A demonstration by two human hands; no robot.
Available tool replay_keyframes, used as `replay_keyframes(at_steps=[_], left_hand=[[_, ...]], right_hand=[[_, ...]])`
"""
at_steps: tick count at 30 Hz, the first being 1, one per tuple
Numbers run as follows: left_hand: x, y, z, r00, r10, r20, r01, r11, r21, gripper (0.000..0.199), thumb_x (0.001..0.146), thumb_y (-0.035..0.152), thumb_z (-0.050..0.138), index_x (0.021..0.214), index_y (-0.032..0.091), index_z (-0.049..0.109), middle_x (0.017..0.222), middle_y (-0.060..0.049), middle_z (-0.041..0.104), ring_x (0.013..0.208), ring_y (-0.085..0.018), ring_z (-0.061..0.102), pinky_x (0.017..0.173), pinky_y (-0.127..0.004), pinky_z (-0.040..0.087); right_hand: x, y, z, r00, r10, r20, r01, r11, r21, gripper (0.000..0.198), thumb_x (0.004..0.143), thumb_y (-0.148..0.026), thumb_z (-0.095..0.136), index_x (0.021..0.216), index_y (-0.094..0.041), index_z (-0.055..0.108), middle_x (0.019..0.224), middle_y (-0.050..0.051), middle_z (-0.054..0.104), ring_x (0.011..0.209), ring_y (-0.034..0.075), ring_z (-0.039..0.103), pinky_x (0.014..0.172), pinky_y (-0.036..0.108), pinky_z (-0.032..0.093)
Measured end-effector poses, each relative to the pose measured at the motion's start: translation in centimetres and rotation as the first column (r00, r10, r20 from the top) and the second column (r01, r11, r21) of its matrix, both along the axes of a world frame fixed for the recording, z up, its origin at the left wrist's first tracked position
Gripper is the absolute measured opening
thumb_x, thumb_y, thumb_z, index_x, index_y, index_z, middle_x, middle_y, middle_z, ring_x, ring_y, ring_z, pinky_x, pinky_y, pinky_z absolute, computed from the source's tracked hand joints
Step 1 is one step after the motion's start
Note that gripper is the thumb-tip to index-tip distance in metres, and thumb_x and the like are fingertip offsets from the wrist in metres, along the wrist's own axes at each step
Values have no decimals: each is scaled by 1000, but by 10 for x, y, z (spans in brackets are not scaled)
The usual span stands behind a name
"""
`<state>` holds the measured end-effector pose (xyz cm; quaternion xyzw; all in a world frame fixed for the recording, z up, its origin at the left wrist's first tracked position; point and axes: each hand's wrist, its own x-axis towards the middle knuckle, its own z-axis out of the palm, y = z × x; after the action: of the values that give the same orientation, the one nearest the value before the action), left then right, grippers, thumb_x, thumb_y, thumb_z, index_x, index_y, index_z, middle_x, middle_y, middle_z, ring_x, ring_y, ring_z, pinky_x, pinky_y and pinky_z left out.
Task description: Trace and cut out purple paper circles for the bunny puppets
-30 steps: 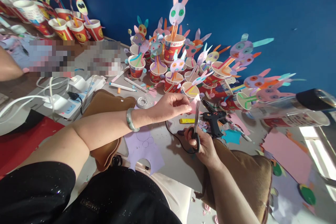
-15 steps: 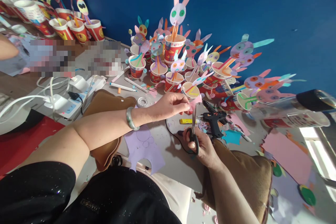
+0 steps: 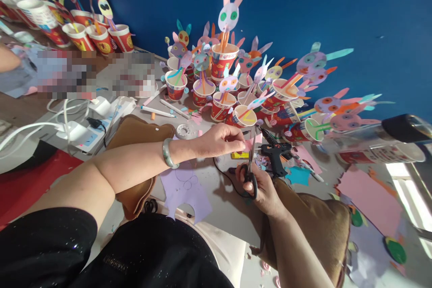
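Right hand (image 3: 261, 186), right of centre frame, is gripping black-handled scissors (image 3: 250, 181), fingers wrapping the handles. Blades are pointing up-frame, slim and metallic; can't tell how far they're gaping. Left hand (image 3: 221, 139), mid-frame, is pinching a pink paper piece (image 3: 249, 145) between thumb and fingertips. Piece is looking small and pale, its right end showing past the blades; can't tell if they're touching it. Hands are sitting apart, close to each other.

Surface, near to far: grey table (image 3: 234, 209) is running under everything. Notched purple sheet (image 3: 194, 195) with drawn circles is lying lower centre. Left cushion (image 3: 141, 132) and right cushion (image 3: 317, 229), both brown, are lying by the forearms. Black glue gun (image 3: 276, 157) is lying just right of the scissors, beside a blue scrap (image 3: 299, 175). Power strip (image 3: 89, 139) is sitting mid-left, cables trailing. Paper cups with rabbit figures are crowding upper centre. Another person's arm (image 3: 8, 59) is showing at the upper left edge. Blue wall (image 3: 303, 0) is filling the top.

Counts, near to far: 2 cushions, 1 scissors, 1 glue gun, 1 yellow stick (image 3: 239, 155), 1 black-lidded bottle (image 3: 361, 137), 2 white chargers. Cups are overlapping too much to count. Tallest rabbit (image 3: 228, 18) is showing 2 pink ears, 2 green eyes.
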<state>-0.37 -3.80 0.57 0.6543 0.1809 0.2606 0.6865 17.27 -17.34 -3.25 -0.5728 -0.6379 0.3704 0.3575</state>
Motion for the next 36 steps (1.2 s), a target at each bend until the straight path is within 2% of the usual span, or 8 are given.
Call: replay_keyframes(at_steps=[8, 18, 29, 36], left_hand=[[1, 2, -2, 1000, -2, 6, 2, 1000, -7, 14, 79, 25, 61, 74, 12, 65, 69, -1, 62, 64, -8, 53, 60, -21, 40], [1, 1, -2, 1000, -18, -4, 18, 1000, -5, 17, 79, 27, 63, 74, 11, 64, 68, -1, 60, 62, -7, 49, 57, -20, 37], [1, 1, -2, 1000, -30, 3, 30, 1000, 6, 18, 79, 29, 63, 74, 11, 63, 70, -1, 61, 63, -7, 50, 59, -21, 39], [0, 1, 0, 999, -27, 23, 27, 1000, 14, 20, 78, 30, 69, 75, 11, 64, 69, 1, 60, 64, -7, 49, 61, -21, 39]], right_hand=[[-1, 1, 4, 1000, 8, 9, -8, 1000, -11, 65, 75, -86, 51, 69, -22, 51, 69, 3, 56, 68, 19, 48, 62, 32, 41], [0, 0, 1, 1000, -10, 27, 10, 1000, 6, 65, 75, -86, 51, 70, -21, 54, 70, 3, 56, 68, 19, 49, 62, 32, 42], [2, 1, -3, 999, -41, 8, 41, 999, 10, 67, 73, -87, 53, 67, -21, 53, 68, 3, 56, 67, 18, 49, 61, 31, 40], [1, 0, -2, 998, -62, -21, 62, 998, 14, 66, 73, -86, 54, 66, -21, 54, 67, 3, 54, 67, 18, 49, 62, 32, 42]])
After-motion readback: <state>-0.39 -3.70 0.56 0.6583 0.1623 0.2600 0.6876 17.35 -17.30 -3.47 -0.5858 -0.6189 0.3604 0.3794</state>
